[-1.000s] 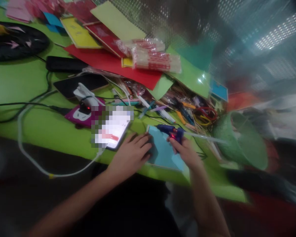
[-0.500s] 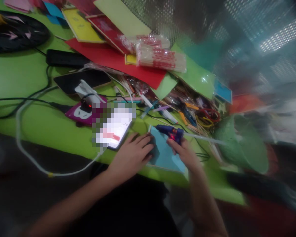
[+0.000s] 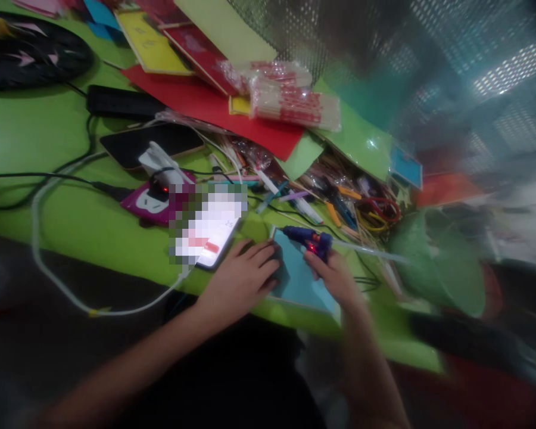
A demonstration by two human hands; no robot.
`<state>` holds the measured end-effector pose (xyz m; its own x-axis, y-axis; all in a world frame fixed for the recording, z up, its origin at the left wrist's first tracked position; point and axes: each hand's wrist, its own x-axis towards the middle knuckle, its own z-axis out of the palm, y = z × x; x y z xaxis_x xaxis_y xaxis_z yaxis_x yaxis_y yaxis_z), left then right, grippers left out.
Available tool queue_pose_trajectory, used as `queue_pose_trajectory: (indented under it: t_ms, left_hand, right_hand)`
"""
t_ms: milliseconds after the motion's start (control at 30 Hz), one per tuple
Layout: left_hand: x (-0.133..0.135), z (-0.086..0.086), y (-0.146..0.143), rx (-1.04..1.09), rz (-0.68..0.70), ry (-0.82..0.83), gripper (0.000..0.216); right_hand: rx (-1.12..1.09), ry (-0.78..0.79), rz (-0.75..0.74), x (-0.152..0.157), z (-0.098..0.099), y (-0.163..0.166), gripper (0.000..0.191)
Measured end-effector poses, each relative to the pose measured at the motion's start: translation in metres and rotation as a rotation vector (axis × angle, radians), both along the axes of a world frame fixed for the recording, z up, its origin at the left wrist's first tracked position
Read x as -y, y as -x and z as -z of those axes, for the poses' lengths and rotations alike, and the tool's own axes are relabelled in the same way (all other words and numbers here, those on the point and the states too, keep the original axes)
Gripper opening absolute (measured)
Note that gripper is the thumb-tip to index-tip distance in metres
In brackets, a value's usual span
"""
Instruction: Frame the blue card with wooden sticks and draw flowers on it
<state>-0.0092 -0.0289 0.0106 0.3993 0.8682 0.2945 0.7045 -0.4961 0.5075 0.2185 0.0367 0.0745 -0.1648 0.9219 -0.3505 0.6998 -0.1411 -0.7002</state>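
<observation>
My right hand [image 3: 333, 275] is wrapped round a dark blue hot glue gun [image 3: 310, 238] with a small red light lit. A long translucent glue stick [image 3: 370, 251] sticks out of its back. The nozzle points left, over the top left corner of a light blue rectangular card [image 3: 301, 283] near the table's front edge. I cannot tell whether the nozzle touches it. Palm down, my left hand [image 3: 241, 275] lies with fingers stretched out over the card's left edge. Just left of that hand lies a lit smartphone [image 3: 214, 229], partly blurred out, with a white cable [image 3: 156, 307] at its lower end.
A purple power strip [image 3: 152, 202] with plugs and a dark phone [image 3: 152, 146] lie to the left. Behind are pens, scissors [image 3: 379, 211], sticks, a red sheet [image 3: 214, 113] and wrapped stick bundles [image 3: 295, 106]. A green bucket-like container [image 3: 442, 268] stands right.
Both hands, the glue gun and the card keep practically the same positions. The view has shifted slightly, and the number on the phone screen has changed.
</observation>
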Motion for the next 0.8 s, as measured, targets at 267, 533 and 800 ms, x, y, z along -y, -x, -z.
queue_pose_trajectory:
  t_ms: [267,533,800]
  left_hand:
    - [0.001,-0.001,0.0,-0.007,-0.004,-0.017,0.015]
    - [0.0,-0.001,0.0,-0.001,-0.005,-0.01,0.017]
    - [0.0,-0.002,0.001,0.005,-0.003,-0.009,0.016]
  right_hand:
    - [-0.022,-0.015,-0.004,0.002,0.001,-0.002,0.049]
    - [0.006,-0.034,-0.009,0.001,-0.002,0.003,0.044]
    - [0.018,-0.035,0.006,0.001,-0.002,-0.008,0.043]
